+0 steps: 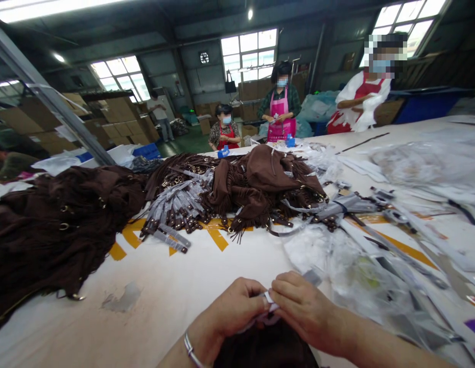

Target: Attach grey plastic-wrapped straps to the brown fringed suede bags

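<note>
- Fingers of the left hand [237, 306] and right hand [306, 309] close on a pale strip [269, 299], which sits between them, neither nearer; its full long axis I can't tell.
- Dark brown material [262, 350] lies just below both hands.
- Beyond, fringed brown bags [266, 166] heap on the counter [164, 291].

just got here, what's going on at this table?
A person's left grip and right grip are both closed on a narrow whitish strip, just above a piece of dark brown cloth; the rest of the strip is partly hidden. Ahead, on the white tabletop, lie dark brown fringed fabric bags and a pile of grey strips with dark ends. Beyond are three people in red or pink aprons.
</note>
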Motion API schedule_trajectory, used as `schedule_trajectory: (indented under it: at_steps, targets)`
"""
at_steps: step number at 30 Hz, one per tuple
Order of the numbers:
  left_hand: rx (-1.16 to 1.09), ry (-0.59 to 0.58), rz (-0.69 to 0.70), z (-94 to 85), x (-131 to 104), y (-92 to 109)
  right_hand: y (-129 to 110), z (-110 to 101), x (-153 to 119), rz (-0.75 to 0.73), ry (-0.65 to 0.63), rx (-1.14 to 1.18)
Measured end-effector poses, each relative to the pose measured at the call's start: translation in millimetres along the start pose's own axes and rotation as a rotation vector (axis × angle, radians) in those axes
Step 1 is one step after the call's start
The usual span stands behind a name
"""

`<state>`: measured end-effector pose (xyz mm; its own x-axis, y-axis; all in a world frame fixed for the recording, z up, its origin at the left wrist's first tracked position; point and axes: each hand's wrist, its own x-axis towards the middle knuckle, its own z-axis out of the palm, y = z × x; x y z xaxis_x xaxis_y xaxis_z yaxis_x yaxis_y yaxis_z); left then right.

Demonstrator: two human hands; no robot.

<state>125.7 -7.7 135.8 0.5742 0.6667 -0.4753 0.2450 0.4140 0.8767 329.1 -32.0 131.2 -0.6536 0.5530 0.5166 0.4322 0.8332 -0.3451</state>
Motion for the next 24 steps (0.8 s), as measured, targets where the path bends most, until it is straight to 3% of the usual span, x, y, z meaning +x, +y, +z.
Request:
schedule_trajectory:
  at_steps: [3, 6, 10, 14, 18, 24]
  targets:
    - [-0.052, 0.010, 0.003, 0.6, 0.3, 1.7, 1.9, 1.7, 1.8, 0.007, 0.038, -0.040]
    - [-0.060, 0.019, 0.021, -0.1, -1.6, 4.1, 5.0, -3.8, 4.1, 0.098, -0.006, 0.026]
    - [0.229, -0.003, 0.118, -3.4, -8.0, 11.8, 6.5, -15.4, 8.0, 0.296, -0.139, 0.269]
    - [0.409, -0.008, 0.179, -3.4, -15.2, 17.1, 5.3, -17.8, 13.5, 0.448, -0.218, 0.355]
    - [0.480, 0.017, 0.167, 0.3, -18.6, 15.7, 4.7, -9.3, 14.8, 0.578, -0.180, 0.421]
    - [0.562, 0.079, 0.120, 6.2, -13.0, 16.1, 3.4, 3.8, 7.6, 0.592, -0.107, 0.280]
